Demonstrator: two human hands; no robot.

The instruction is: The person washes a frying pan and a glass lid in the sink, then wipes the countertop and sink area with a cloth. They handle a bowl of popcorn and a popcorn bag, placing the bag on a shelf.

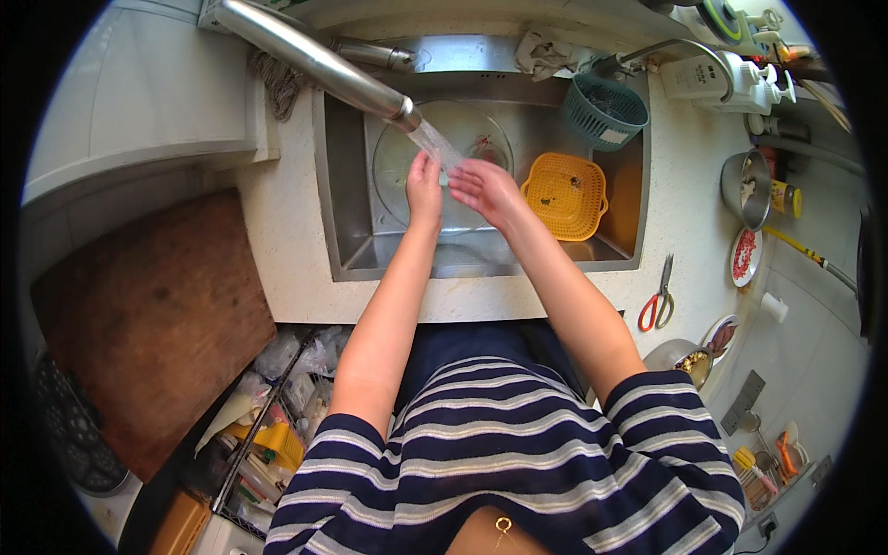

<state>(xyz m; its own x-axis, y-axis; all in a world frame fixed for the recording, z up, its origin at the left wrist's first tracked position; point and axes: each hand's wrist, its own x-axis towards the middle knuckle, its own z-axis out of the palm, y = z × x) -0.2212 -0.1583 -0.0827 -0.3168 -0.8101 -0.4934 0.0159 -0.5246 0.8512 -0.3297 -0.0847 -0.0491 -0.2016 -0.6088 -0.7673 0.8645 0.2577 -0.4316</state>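
Observation:
Water streams from the metal faucet [361,83] down between my two hands, over the stainless steel sink [357,243]. My left hand [424,191] is held upright beside the stream, holding nothing. Across from it my right hand [489,191] reaches in with its fingers spread a little, also holding nothing. Beneath them a large clear glass bowl [388,177] stands in the sink, with some small red bits inside. Just right of my right hand sits a yellow plastic basket [565,198] with a few dark scraps in it.
A green strainer basket [607,114] hangs in the sink's back right corner. Scissors [659,298] with a red handle lie on the right counter. A metal bowl [746,191] and a plate of red pieces [745,257] stand farther right. A large wooden board [152,326] is at left.

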